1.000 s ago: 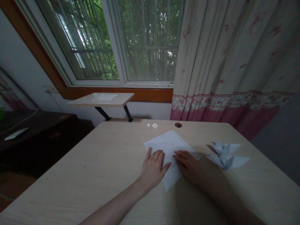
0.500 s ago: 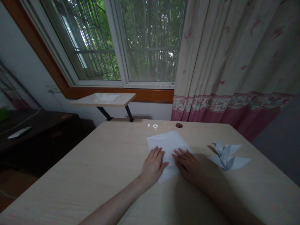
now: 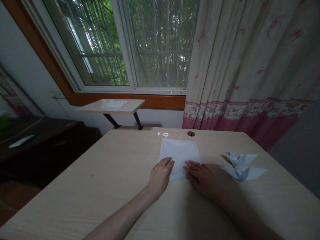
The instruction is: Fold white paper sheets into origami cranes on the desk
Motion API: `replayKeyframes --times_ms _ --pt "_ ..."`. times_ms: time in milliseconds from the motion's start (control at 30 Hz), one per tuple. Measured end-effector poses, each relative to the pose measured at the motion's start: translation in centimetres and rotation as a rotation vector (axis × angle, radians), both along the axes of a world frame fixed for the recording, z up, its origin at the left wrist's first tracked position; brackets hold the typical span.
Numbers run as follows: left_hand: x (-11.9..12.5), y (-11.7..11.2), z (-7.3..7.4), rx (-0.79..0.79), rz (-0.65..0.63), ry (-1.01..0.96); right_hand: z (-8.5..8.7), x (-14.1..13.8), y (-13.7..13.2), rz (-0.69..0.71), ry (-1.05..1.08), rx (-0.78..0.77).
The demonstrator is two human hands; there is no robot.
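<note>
A white sheet of paper [image 3: 179,154] lies flat on the pale wooden table [image 3: 105,180], its edges now square to me. My left hand [image 3: 160,175] rests flat on the sheet's near left corner, fingers stretched out. My right hand [image 3: 202,175] lies flat on its near right corner, fingers also extended. Neither hand grips anything.
A folded white paper figure [image 3: 240,165] sits on the table to the right of my right hand. A round cable hole [image 3: 191,133] is at the table's far edge. Behind are a small shelf [image 3: 111,106], a window, a patterned curtain [image 3: 250,66] and a dark side cabinet [image 3: 37,140].
Both hands turned the sheet on the table from a diamond-like angle until it lies square to me. The hands stayed flat on its near edge.
</note>
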State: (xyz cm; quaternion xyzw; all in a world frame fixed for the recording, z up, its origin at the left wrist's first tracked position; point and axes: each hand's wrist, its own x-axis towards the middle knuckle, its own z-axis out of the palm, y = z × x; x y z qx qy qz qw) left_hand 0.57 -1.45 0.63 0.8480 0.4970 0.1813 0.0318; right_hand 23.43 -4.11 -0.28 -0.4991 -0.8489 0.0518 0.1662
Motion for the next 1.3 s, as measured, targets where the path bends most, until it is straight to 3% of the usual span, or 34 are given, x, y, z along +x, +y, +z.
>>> replayKeyframes --times_ms 167,367,600,900,1167,1300 --pt "-0.2 0.0 0.3 -0.075 0.017 0.002 0.6 0.1 -0.3 0.065 -0.013 -0.069" --pt "-0.3 0.4 -0.9 -0.019 -0.001 -0.066 1.2 0.4 -0.4 0.132 0.037 -0.091" --pt "0.2 0.4 -0.5 0.008 -0.006 -0.114 1.1 -0.1 -0.9 0.041 0.072 -0.026" --pt "0.4 -0.9 1.4 -0.123 -0.175 -0.153 3.2 -0.1 -1.4 -0.054 0.005 0.075" --pt "0.2 -0.1 0.4 -0.123 -0.186 -0.145 3.0 0.0 -1.6 -0.081 0.114 0.051" --pt "0.2 0.2 0.2 -0.124 -0.165 -0.167 4.1 0.0 -1.6 -0.046 0.161 -0.002"
